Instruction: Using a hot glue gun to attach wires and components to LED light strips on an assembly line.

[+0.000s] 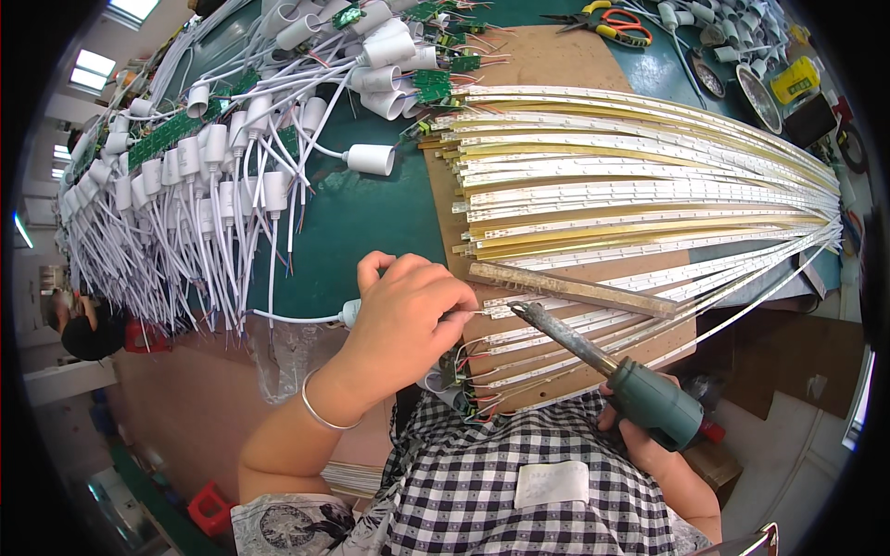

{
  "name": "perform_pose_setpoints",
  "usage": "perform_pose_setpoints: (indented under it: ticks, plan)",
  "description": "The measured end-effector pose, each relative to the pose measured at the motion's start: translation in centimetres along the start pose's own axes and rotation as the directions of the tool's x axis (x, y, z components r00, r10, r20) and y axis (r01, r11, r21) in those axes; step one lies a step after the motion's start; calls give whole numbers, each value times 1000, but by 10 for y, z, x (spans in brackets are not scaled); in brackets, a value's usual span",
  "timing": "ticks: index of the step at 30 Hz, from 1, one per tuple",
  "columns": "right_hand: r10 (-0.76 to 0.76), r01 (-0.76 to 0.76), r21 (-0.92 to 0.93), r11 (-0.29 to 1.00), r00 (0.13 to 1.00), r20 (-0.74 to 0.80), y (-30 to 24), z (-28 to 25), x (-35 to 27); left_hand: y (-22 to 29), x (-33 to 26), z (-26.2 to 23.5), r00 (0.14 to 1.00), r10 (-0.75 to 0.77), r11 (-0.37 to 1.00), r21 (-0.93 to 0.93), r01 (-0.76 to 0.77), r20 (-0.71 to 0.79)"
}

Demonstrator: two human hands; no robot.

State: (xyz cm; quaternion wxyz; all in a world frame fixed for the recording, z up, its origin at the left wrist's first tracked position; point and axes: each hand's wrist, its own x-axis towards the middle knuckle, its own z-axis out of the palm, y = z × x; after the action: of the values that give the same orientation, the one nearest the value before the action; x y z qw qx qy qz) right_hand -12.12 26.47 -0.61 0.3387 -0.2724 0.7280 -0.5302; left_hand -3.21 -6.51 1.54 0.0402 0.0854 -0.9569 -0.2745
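My left hand (408,310) is closed in a pinch on a thin wire (475,312), at the near end of one white LED strip (538,304). Partly hidden behind that hand is a white lamp socket (350,313) with a white cable. In my right hand (640,440) is a soldering iron (649,398) with a dark green handle. Its tip points left and sits just above the strip ends, close to the pinched wire; contact cannot be made out. A flat metal bar (575,289) lies across the strips. Nearer me, several strips have wires at their ends.
Many LED strips (593,199) fan out over a brown board (556,56) on the green table (343,213). White sockets with cables and green circuit boards (190,134) pile up at the left. Pliers (612,23), a metal dish (758,97) and a yellow container (794,81) are at the far right.
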Motion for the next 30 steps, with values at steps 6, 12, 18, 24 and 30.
perform_pose_setpoints:
  ticks: [6, 12, 18, 24, 30]
  plan:
    - [11, -9, 60, 998, 999, -34, -5, 7, 4, 1, 1, 3, 999, 33, 999, 33, -32, -30]
    - [-76, 89, -293, 952, 995, 57, 7, 0, 0, 3, 2, 7, 997, 57, 995, 89, -53, -47]
    - [-112, 139, -297, 945, 988, 106, 9, 0, 3, 2, 3, 10, 997, 46, 994, 101, -40, -57]
    - [-73, 92, -226, 970, 993, 94, 9, 3, 4, 3, 3, 13, 995, 53, 992, 116, -43, -81]
    - [-65, 85, -203, 976, 993, 104, 8, 3, 6, 4, 3, 16, 993, 66, 990, 128, -53, -100]
